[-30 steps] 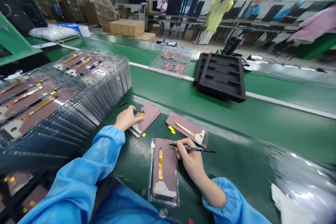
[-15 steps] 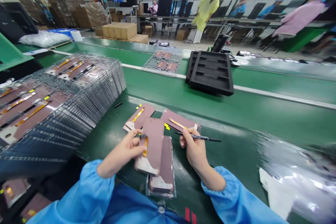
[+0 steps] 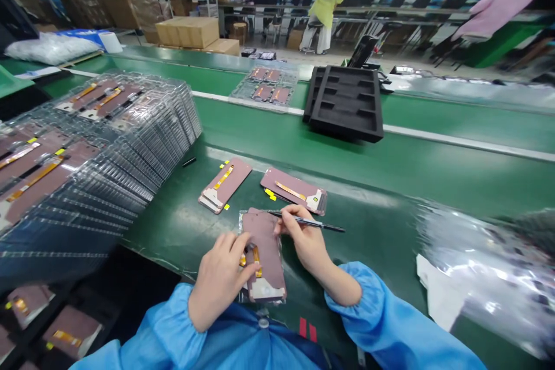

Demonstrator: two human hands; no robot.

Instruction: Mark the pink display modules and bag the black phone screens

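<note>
A mauve phone screen panel (image 3: 269, 257) with an orange flex cable lies over a clear plastic sleeve on the green bench in front of me. My left hand (image 3: 220, 270) grips it by the left edge, thumb beside the cable. Between the fingers of my right hand (image 3: 306, 240) is a slim black pen (image 3: 323, 224), its tip close to the panel's upper right corner. Just beyond lie two small piles of similar panels, the left pile (image 3: 225, 185) and the right pile (image 3: 295, 191), both with yellow tabs.
Stacked clear trays (image 3: 151, 121) with panels rise at left. A small black cap (image 3: 189, 162) lies near them. Black foam trays (image 3: 344, 104) and a clear tray of panels (image 3: 264, 85) sit farther back. Plastic film (image 3: 481, 277) covers the right side.
My left hand has lowered the panel onto the sleeve and turned it more upright in view. My right hand has brought the pen leftward to the panel's top. The view has shifted slightly.
</note>
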